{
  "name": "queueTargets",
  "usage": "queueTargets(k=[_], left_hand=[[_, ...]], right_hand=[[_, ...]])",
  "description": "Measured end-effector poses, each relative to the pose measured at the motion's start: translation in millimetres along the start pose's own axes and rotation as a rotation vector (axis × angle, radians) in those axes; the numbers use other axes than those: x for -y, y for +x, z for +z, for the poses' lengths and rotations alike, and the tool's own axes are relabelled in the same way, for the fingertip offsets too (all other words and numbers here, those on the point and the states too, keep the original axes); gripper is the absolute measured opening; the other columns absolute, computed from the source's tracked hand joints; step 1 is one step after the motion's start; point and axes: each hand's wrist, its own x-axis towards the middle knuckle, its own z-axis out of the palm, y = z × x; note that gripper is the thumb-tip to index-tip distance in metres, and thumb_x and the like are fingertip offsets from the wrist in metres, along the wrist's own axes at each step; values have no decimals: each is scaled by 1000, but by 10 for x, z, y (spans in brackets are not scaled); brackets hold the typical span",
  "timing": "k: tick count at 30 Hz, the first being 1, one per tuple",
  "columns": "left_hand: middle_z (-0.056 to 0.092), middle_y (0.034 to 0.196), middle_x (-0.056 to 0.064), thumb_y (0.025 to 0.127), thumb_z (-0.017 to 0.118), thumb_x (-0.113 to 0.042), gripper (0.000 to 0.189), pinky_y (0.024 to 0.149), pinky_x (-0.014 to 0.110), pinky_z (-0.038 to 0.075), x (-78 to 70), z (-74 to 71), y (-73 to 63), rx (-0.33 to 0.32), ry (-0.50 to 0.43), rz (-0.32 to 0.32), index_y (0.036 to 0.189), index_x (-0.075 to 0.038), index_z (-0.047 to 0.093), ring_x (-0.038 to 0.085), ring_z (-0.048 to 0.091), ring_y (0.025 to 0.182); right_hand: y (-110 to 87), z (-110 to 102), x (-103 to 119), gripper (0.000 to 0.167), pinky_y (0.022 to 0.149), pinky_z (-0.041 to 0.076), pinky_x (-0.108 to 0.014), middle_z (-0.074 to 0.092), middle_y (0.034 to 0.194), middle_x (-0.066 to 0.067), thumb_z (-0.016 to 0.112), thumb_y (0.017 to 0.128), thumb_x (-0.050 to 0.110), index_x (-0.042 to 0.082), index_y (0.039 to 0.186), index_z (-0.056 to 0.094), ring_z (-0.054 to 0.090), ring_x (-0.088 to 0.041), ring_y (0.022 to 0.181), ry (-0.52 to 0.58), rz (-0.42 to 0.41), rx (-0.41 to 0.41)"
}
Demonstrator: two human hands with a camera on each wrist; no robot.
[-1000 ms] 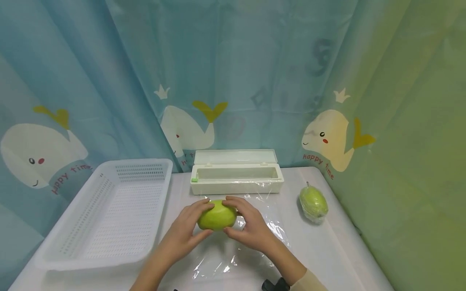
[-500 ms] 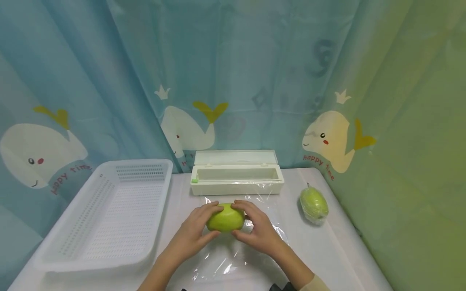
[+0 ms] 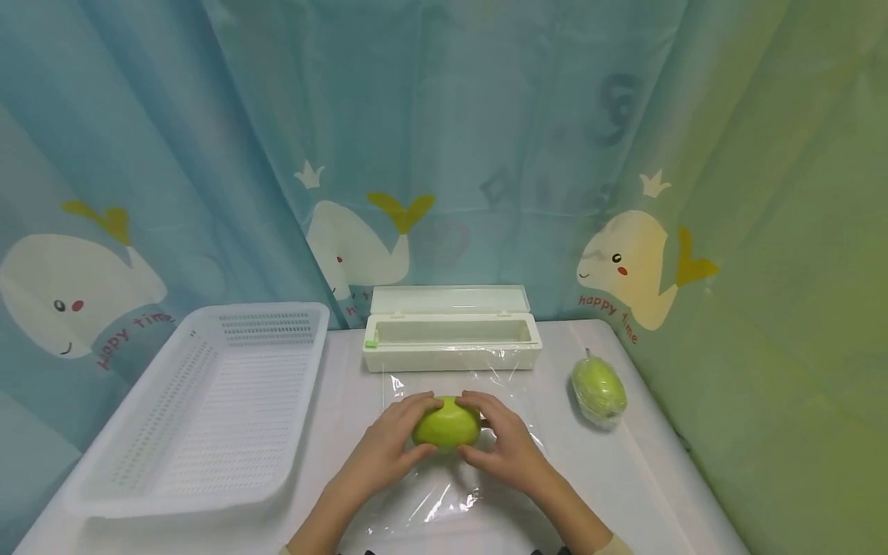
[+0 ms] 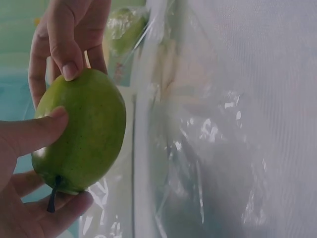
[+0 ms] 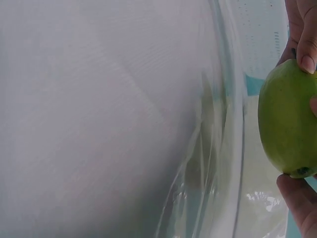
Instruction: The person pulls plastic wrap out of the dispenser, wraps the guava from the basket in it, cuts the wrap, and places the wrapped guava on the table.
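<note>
Fruit (image 3: 446, 424), green and pear-like, is held lower centre of the frame, over clear film (image 3: 444, 501); left hand (image 3: 391, 439) and right hand (image 3: 512, 445) grip opposite ends, likely because its rounded body could roll.

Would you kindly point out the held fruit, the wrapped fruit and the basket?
Held fruit (image 4: 91, 129): left wrist view, middle of its skin.
Wrapped fruit (image 3: 599, 389): head view, middle of its body.
Basket (image 3: 225, 416): head view, its inner floor.
</note>
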Motion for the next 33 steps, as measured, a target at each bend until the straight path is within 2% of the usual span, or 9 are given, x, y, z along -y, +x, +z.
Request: queueTargets(k=[8,21,26,33], left_hand=[[53,146,6,84,80,-27,62,108,49,44,-10,74,43,11,-19,5,139,-18,53,29,51,132],[53,145,7,86,77,-26,59,110,47,42,-26,216,103,53,2,27,139,-17,51,28,50,134],[53,145,8,87,76,-27,59,110,47,42,-33,259,115,59,-1,38,140,-16,51,28,50,134],[52,146,7,89,73,-30,58,110,48,42,-43,276,113,66,30,18,141,-18,51,29,51,133]], right_hand=[[-36,-59,-38,68,84,59,-29,58,137,-17,85,73,6,6,134,56,58,-32,123,-18,-3,4],[-145,-111,-125,68,86,58,-31,57,140,-10,87,73,9,7,134,56,57,-30,126,-21,57,16],[-182,-131,-164,69,87,58,-31,57,140,-12,87,73,9,8,134,56,57,-30,126,-29,69,20],[-190,-137,-203,69,89,57,-32,57,138,-17,87,71,7,6,133,56,56,-32,126,-10,65,38]])
